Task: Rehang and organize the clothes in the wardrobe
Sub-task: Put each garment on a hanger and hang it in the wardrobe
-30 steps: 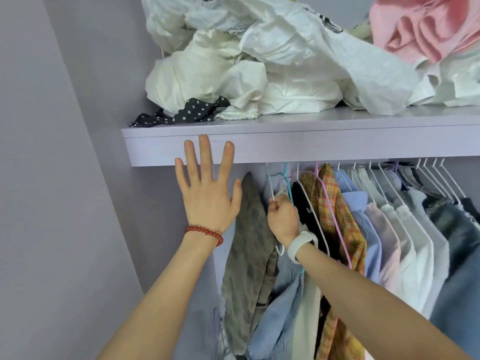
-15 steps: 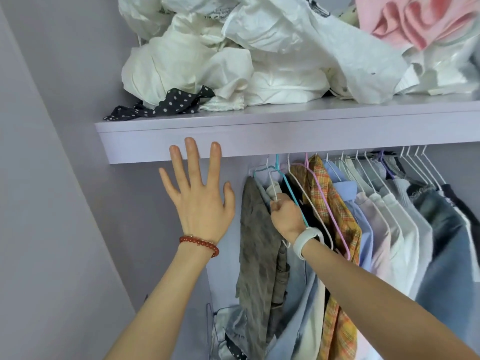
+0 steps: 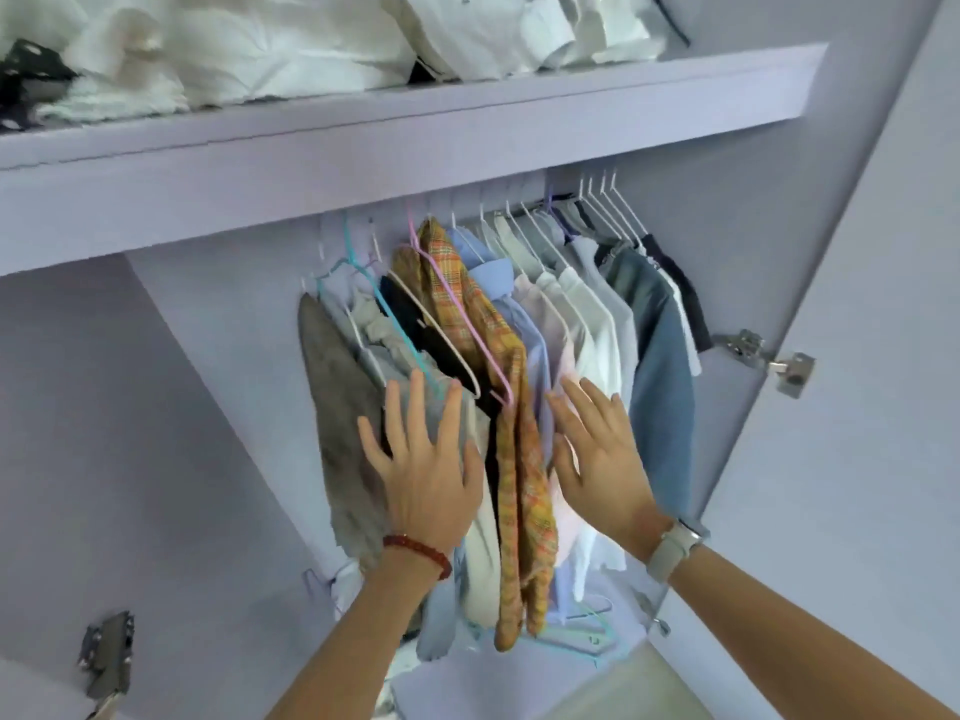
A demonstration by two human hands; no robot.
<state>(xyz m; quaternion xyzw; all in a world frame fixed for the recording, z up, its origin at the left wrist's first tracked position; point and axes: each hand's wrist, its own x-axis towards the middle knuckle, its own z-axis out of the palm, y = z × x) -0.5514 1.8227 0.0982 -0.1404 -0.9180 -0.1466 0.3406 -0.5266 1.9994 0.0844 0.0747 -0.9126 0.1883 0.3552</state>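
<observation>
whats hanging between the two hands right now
In the head view, the orange plaid shirt on a pink hanger hangs between the left hand and right hand, with a dark garment beside it.

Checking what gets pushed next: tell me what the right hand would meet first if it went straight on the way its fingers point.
Probably the pale pink shirt just ahead of the right hand; its straight fingertips already look at or near that fabric, though depth is unclear.

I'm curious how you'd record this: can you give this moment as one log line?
left hand: open, on hanging clothes | right hand: open, by pale shirts | between hands: orange plaid shirt | nothing gripped
</observation>
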